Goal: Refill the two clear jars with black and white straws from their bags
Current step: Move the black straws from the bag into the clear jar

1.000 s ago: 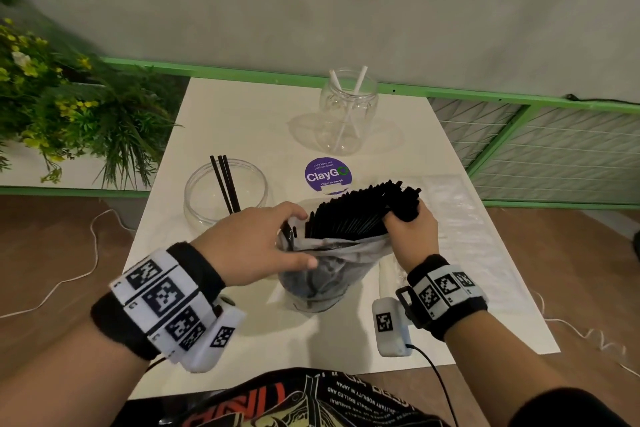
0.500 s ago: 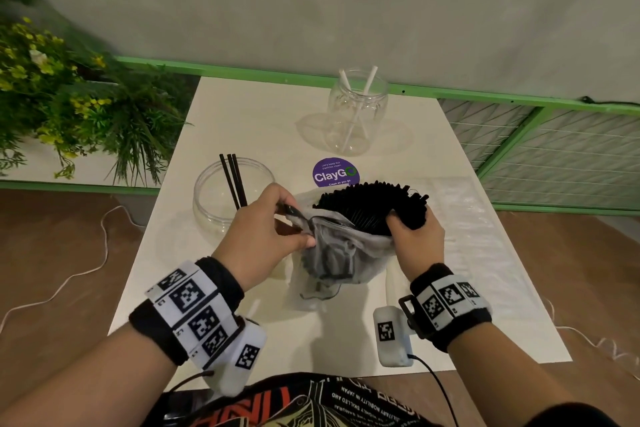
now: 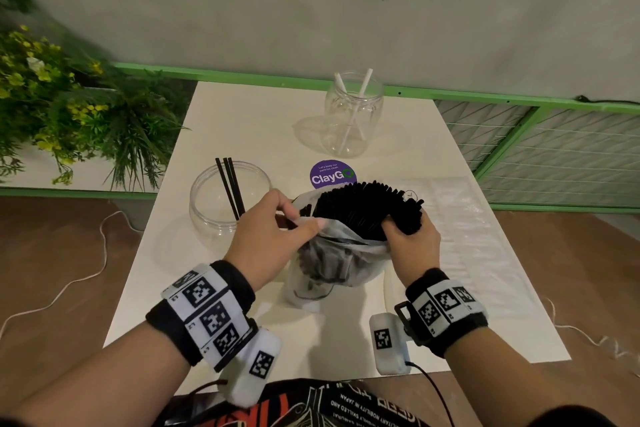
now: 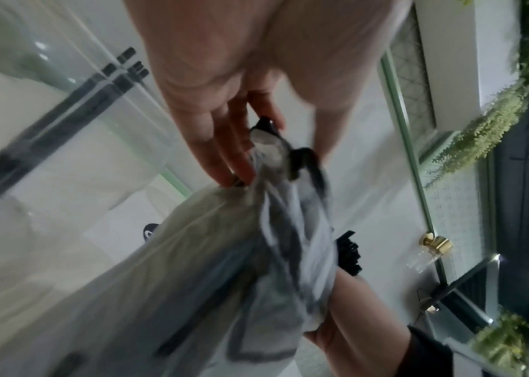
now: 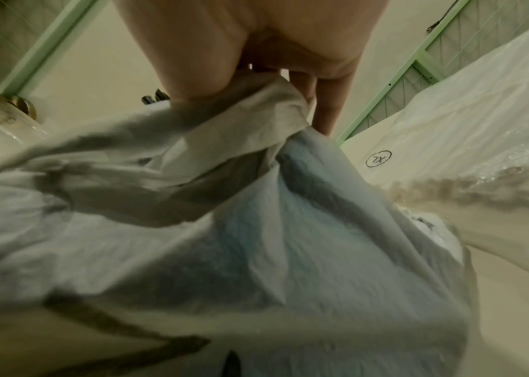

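A thick bundle of black straws [image 3: 372,206] fans out of a crumpled translucent bag [image 3: 337,262] just right of the near clear jar [image 3: 221,204]; right hand [image 3: 412,246] grips the bundle; left hand [image 3: 268,239] fingers pinch the bag's rim.

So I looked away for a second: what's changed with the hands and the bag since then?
The left hand has moved from flat on the bag to pinching its rim and pulling it down, so more of the black straws stand clear. The right hand keeps its grip on the bundle. Both jars stay put, a few straws in each.
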`<state>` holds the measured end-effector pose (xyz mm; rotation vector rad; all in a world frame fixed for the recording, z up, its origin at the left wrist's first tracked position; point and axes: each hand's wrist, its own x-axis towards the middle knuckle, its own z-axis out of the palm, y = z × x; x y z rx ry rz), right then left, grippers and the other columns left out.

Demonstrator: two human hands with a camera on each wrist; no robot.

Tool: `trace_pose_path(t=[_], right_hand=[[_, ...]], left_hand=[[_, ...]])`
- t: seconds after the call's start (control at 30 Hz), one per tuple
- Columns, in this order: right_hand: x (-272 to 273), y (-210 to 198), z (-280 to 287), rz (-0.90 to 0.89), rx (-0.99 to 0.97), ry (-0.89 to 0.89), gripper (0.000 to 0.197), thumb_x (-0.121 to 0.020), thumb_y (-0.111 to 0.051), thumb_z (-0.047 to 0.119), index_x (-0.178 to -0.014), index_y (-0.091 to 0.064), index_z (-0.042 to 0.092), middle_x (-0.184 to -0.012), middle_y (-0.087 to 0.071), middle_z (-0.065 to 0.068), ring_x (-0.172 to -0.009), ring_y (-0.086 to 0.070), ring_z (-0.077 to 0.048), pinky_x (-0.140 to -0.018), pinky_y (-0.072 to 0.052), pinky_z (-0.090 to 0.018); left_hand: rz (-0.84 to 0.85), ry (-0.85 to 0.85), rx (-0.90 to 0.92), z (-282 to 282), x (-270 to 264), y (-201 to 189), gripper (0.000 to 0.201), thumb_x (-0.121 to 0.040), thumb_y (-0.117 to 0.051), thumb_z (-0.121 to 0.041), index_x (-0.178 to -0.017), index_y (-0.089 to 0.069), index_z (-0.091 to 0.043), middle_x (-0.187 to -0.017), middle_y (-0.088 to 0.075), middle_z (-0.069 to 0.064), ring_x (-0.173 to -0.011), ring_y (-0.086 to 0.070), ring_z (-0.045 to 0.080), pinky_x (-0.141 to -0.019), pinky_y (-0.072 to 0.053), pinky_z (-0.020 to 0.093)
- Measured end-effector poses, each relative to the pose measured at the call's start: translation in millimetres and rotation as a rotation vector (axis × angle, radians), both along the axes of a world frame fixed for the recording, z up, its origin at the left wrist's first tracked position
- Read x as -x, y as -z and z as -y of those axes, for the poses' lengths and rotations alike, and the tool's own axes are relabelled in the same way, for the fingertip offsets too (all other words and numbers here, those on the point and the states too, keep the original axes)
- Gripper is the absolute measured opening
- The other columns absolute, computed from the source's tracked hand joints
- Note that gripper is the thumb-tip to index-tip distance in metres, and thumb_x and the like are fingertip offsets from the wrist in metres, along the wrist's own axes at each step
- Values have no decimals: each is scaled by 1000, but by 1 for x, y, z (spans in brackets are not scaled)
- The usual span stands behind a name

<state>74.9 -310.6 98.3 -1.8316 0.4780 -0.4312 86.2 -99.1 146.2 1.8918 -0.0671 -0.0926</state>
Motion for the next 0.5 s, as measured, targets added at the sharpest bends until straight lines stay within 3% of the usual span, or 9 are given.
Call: trace_pose_path(t=[0.1,0.2,0.27,0.3,0.37,0.43,0.5], right_hand=[[-2,-8,3,55,3,22,23,-85,-68,14,-83,-56,33,-86,-64,14,-80,-60,5,-74,-49,-17],[-3,-10,5,55,10,-5,25,-85,-68,14,-82,-55,35,-85,-62,17,-77,-58,11,-71,-46,-11],[-3,-7,5,0,42,-43,26,-85,-68,15,-80,-54,36,-84,-60,20,-77,-55,12,-68,-42,-10],[-4,-5,6,-19,45,-59,26,-85,-68,15,-80,-54,36,-83,-60,20,-77,-55,12,-67,-41,-9],[-6,-2,8,-33,25,-95,24,-85,-68,15,-82,-55,35,-85,-61,19,-81,-57,8,-68,-42,-12],[-8,-5,9,-46,-35,-150,17,-88,-66,18,-91,-56,31,-91,-61,15,-89,-61,-2,-71,-44,-14],[-7,-7,10,-54,-67,-209,30,-90,-65,24,-116,-51,26,-104,-56,15,-99,-58,-4,-74,-42,-9]], left_hand=[[93,21,-15,3,-10,-4,26,-82,-68,-13,-74,-44,-18,-70,-49,-7,-62,-43,7,-58,-35,18],[126,75,-71,1,-17,-4,23,-83,-57,-1,-75,-46,-19,-71,-48,-9,-59,-40,1,-58,-35,13],[129,122,-160,-1,-17,1,25,-85,-51,0,-75,-50,-24,-76,-53,-10,-64,-47,1,-63,-35,16],[137,135,-199,-2,-15,4,22,-87,-52,-6,-78,-52,-26,-81,-55,-10,-71,-50,2,-66,-35,20],[94,180,-261,-3,-11,9,8,-88,-57,-36,-91,-55,-29,-93,-56,-11,-87,-54,6,-73,-38,24],[50,282,-381,-4,-7,16,53,-72,-62,-66,-111,-48,-32,-107,-52,-15,-98,-53,3,-80,-42,25],[58,330,-451,-3,-5,22,72,-66,-73,-60,-123,-39,-32,-118,-49,-12,-106,-52,6,-86,-42,24]])
